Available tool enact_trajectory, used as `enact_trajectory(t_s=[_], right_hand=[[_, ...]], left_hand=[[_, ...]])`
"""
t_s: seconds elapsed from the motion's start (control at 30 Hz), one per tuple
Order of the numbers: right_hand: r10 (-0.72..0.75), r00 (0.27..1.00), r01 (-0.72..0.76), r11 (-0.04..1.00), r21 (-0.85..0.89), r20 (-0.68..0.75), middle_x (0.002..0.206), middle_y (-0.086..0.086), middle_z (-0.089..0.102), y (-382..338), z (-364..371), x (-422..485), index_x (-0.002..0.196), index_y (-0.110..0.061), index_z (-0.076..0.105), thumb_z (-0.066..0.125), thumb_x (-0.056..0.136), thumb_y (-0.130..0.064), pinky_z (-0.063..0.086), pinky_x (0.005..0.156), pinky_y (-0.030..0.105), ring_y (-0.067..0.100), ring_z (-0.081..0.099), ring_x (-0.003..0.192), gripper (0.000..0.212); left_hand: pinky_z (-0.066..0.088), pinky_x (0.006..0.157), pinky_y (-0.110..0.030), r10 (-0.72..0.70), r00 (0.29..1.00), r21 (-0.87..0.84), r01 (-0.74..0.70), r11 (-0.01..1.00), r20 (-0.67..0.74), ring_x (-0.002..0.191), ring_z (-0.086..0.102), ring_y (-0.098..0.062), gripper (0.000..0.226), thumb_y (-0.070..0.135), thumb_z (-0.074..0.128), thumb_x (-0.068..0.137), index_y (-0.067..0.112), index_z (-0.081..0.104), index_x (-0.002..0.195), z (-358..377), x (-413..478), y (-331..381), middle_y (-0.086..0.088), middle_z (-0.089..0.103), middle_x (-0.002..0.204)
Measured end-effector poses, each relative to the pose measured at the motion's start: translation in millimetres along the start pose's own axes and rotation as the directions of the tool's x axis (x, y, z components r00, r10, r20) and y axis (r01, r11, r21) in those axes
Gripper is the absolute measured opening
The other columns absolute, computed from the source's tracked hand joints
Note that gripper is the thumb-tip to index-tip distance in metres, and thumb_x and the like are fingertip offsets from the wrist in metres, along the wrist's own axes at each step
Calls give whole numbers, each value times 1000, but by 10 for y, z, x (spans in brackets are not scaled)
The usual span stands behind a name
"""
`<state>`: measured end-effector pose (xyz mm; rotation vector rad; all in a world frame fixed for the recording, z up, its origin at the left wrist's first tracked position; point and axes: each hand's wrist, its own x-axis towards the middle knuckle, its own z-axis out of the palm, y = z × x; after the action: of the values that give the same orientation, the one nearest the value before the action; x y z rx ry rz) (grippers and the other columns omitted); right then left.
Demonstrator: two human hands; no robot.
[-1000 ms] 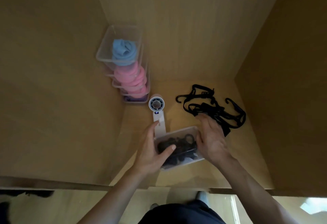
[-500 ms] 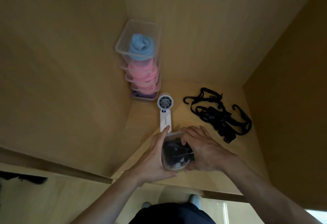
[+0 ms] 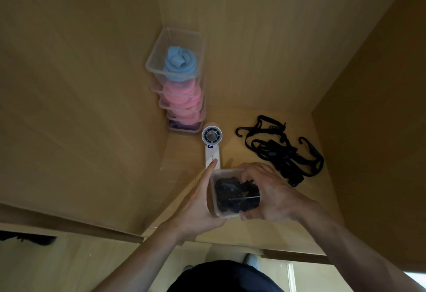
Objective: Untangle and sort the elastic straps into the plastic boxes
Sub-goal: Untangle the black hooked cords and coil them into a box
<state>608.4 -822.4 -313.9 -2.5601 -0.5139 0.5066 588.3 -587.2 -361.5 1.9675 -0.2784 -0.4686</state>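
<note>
I hold a clear plastic box filled with black elastic straps between both hands, above the wooden shelf floor. My left hand grips its left side, forefinger stretched along the wall. My right hand grips the right side, fingers curled over the rim. A tangle of black straps with hooks lies on the shelf to the right. In the back left corner stands a stack of clear boxes with a blue strap roll on top and pink rolls below.
A white hand-held fan lies on the shelf between the stack and the held box. Wooden walls close in on the left, back and right. The shelf's front edge runs just below my wrists.
The box has been lifted from the shelf floor and turned lengthwise between my hands. My right hand went from its far side to gripping over its rim. My view shifted.
</note>
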Motion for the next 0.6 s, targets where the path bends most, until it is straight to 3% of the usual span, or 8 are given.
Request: enact_trajectory(t_s=[0.07,0.23,0.33,0.43,0.53,0.6], right_hand=[[17,1000,-17,999,40,-13,136,-26,33,-1,-23,-19,110,-40,40,88,55,-57,34,106,27,6,28,131,75],[-1,1000,2,1000,9,-22,137,-26,31,-30,-121,-74,114,-42,40,84,58,-61,35,110,30,5,28,132,74],[-17,998,16,1000,-15,-57,138,-28,27,-66,-251,-136,114,-42,39,84,59,-61,29,108,22,3,25,133,74],[-23,992,19,999,-36,-121,138,-33,24,-127,-434,-213,116,-44,38,84,58,-61,24,102,11,-3,21,132,76],[-22,987,18,999,-28,-160,139,-32,25,-231,-584,-253,118,-44,39,86,60,-59,17,92,2,-7,19,130,77],[-43,982,40,999,-22,-186,144,-28,26,-326,-649,-243,120,-42,39,86,60,-59,18,100,8,-4,20,133,78]], left_hand=[[36,115,-30,7,1000,14,-7,1000,13,140,34,4,129,26,90,70,55,-6,152,-8,-8,18,26,34,151],[32,116,-27,-20,998,20,19,1000,51,140,29,9,137,35,92,66,59,-15,148,-32,-35,62,44,22,145],[22,117,-25,-41,996,54,37,998,82,144,11,10,150,36,99,54,63,-18,144,-100,-75,126,42,4,152],[15,118,-29,-16,999,59,13,998,42,147,-1,8,143,59,94,50,65,-14,145,-191,-159,228,38,-10,157],[24,119,-39,33,995,-148,-47,988,-99,147,16,7,109,83,69,64,61,3,148,-214,-187,410,44,11,154],[38,114,-41,38,986,-305,-86,949,-163,139,39,2,96,82,65,68,55,20,148,-211,-110,573,35,38,147]])
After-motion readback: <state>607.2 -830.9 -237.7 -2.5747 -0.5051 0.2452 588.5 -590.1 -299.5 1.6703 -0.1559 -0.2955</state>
